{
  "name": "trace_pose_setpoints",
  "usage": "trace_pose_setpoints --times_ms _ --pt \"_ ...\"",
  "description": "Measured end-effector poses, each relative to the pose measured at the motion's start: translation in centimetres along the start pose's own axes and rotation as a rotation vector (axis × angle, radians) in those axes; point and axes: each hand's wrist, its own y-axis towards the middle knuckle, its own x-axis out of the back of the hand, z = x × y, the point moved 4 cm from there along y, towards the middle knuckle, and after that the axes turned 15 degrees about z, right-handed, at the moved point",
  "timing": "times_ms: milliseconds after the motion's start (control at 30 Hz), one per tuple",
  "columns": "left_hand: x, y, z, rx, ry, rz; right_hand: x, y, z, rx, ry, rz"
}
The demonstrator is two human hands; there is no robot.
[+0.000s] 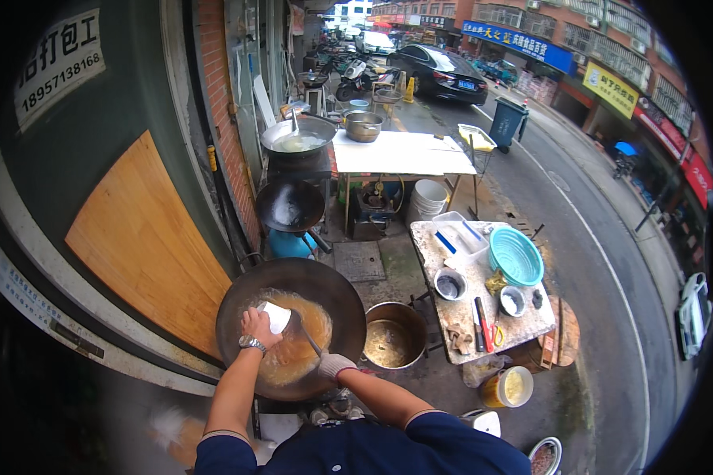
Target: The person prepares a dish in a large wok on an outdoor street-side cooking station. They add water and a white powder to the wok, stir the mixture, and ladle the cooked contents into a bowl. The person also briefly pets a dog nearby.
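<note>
A large dark wok (237,303) stands in front of me with brown liquid (294,353) spread across its bottom. Over it, my left hand (260,328), with a metal watch (252,343) on the wrist, grips a white bowl or tub (275,317), which is tilted. Its contents cannot be seen. My right hand (335,364), in a knitted glove, holds the dark handle of a ladle or wok spatula (311,342) whose head is near the white vessel. A deep metal pot (395,362) with yellowish liquid sits just right of the wok.
A work table (469,320) at right bears a turquoise basket (516,255), a knife (479,323), and red-and-yellow scissors (491,332). A smaller wok (290,205) and a white-topped table (401,157) stand ahead. A plywood board (148,249) leans left. A bucket (507,387) stands on the ground.
</note>
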Motion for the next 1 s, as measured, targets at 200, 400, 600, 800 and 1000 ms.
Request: trace_pose_setpoints --times_ms 200,400,600,800,1000 --pt "0.1 0.5 -0.6 0.003 -0.003 -0.005 -2.4 -1.7 -0.8 0.434 -0.711 0.154" --pt "0.4 0.2 -0.7 -0.022 0.02 0.006 -0.2 -0.9 0.3 -0.031 0.096 0.117" --pt "-0.2 -0.1 -1.2 -0.029 0.011 -0.043 -1.8 -2.9 0.1 0.384 -0.644 0.155" --pt "-0.2 0.1 -2.2 -0.041 0.063 -0.045 -2.9 2.8 -2.7 0.083 -0.137 -0.066" --pt "-0.6 -0.3 -1.2 -0.031 0.08 -0.086 -3.0 -1.6 -1.2 0.4 -0.576 0.048"
